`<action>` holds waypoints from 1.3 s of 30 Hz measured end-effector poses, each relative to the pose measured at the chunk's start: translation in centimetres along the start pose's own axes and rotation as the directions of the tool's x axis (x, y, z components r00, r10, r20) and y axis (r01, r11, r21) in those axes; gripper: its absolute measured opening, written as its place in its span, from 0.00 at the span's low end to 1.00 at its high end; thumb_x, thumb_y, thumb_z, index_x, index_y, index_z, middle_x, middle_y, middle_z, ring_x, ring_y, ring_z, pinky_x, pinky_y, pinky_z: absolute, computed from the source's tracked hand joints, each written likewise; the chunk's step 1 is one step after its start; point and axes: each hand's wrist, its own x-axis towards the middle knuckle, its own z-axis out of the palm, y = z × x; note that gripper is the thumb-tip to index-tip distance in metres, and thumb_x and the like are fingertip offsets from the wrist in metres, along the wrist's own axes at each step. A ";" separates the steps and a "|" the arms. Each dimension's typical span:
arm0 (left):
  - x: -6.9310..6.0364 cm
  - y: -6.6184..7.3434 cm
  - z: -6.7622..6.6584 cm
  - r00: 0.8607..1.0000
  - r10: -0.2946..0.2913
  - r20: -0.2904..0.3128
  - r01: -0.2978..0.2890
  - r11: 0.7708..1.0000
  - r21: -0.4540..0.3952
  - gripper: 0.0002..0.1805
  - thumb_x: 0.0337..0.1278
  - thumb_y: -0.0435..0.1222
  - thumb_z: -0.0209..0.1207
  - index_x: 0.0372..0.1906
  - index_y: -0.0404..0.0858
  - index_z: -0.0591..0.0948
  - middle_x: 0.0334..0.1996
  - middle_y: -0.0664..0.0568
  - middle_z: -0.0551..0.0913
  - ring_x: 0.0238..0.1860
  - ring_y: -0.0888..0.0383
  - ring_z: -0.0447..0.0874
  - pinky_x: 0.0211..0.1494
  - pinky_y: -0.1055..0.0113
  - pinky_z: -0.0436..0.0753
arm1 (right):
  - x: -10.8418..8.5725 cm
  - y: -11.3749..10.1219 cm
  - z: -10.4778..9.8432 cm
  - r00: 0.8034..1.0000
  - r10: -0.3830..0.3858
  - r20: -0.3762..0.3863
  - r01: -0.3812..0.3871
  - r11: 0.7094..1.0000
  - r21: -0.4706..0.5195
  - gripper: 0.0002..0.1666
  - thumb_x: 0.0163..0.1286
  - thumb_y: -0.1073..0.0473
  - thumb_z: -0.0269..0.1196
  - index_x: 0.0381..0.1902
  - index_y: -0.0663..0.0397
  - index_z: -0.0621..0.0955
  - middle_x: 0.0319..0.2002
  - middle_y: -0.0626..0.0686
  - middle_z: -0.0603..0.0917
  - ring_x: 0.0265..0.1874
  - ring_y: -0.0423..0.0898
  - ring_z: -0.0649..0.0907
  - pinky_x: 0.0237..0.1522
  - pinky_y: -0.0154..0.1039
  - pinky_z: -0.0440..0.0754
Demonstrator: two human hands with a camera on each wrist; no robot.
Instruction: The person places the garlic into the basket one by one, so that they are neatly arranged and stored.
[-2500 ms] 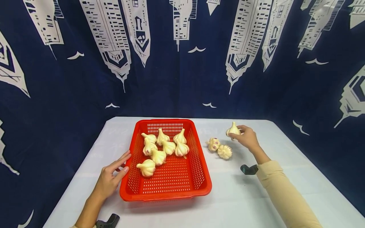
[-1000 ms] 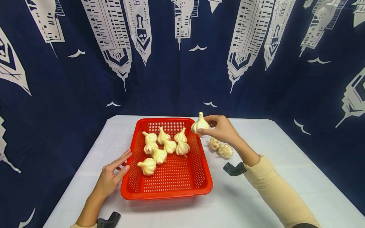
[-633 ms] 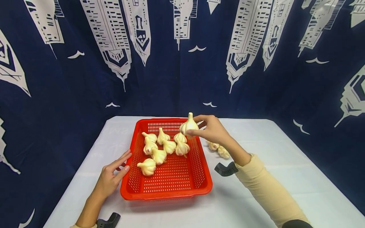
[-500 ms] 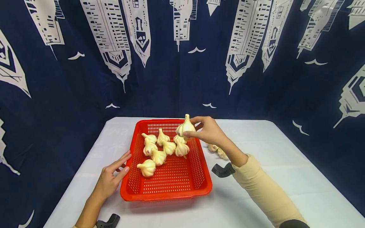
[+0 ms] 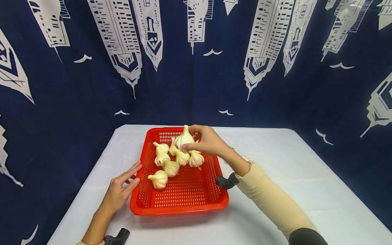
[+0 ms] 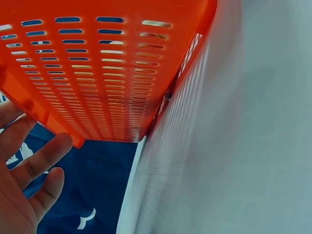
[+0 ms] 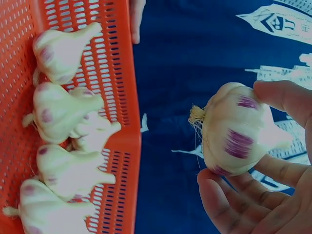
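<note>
My right hand point(image 5: 209, 140) pinches a garlic bulb point(image 5: 184, 139) with its stem up, above the far part of a red slotted basket point(image 5: 180, 211). Purple streaks and a tuft of roots show on this held garlic bulb point(image 7: 239, 129) in the right wrist view. Inside the basket lie several more garlic bulbs point(image 5: 170, 167), mostly toward its far and left parts; the held one hides some of them. At the basket's left rim my left hand point(image 5: 117, 192) rests with fairly straight fingers. Its fingers point(image 6: 46, 156) show beside the basket wall point(image 6: 102, 78) in the left wrist view.
On the white table point(image 5: 269, 149), right of the basket, a bit of another garlic bulb point(image 5: 245, 158) peeks out from behind the right forearm. A dark blue cloth point(image 5: 190, 95) with white building prints hangs behind the table.
The right hand has carried the garlic bulb left from the table's right side to above the basket. Its forearm now mostly covers the bulbs on the table. The left hand has stayed put.
</note>
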 end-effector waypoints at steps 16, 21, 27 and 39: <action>-0.1 -0.1 0.1 1.000 0.006 0.007 -0.006 1.000 0.000 0.24 0.57 0.24 0.60 0.61 0.31 0.79 0.63 0.41 0.77 0.39 0.63 0.81 0.37 0.71 0.78 | 2.2 0.4 4.3 0.985 -0.010 0.172 0.027 0.995 -0.098 0.19 0.54 0.53 0.74 0.38 0.53 0.78 0.25 0.48 0.79 0.21 0.39 0.74 0.24 0.32 0.74; -0.2 -0.1 0.1 1.000 0.014 0.011 -0.014 1.000 0.004 0.25 0.55 0.24 0.61 0.61 0.30 0.79 0.62 0.39 0.77 0.40 0.62 0.81 0.37 0.73 0.78 | 2.4 0.9 5.3 0.976 0.013 0.218 0.009 0.995 -0.099 0.19 0.54 0.55 0.74 0.40 0.56 0.79 0.33 0.52 0.81 0.24 0.41 0.76 0.27 0.33 0.76; -0.1 -0.1 0.0 1.000 0.010 0.007 -0.011 1.000 0.008 0.25 0.55 0.24 0.62 0.60 0.31 0.79 0.62 0.40 0.77 0.39 0.62 0.81 0.38 0.73 0.77 | 2.4 1.2 6.0 0.960 0.060 0.272 -0.031 0.994 -0.109 0.19 0.53 0.55 0.76 0.38 0.55 0.79 0.28 0.51 0.80 0.22 0.40 0.75 0.25 0.32 0.74; 0.1 0.3 -0.1 1.000 -0.010 0.000 0.010 1.000 -0.005 0.25 0.56 0.24 0.61 0.61 0.32 0.79 0.63 0.42 0.77 0.39 0.61 0.81 0.37 0.73 0.78 | 2.1 1.7 6.8 0.903 0.103 0.417 -0.008 0.975 -0.222 0.22 0.51 0.54 0.78 0.40 0.56 0.80 0.38 0.54 0.84 0.29 0.42 0.77 0.31 0.34 0.76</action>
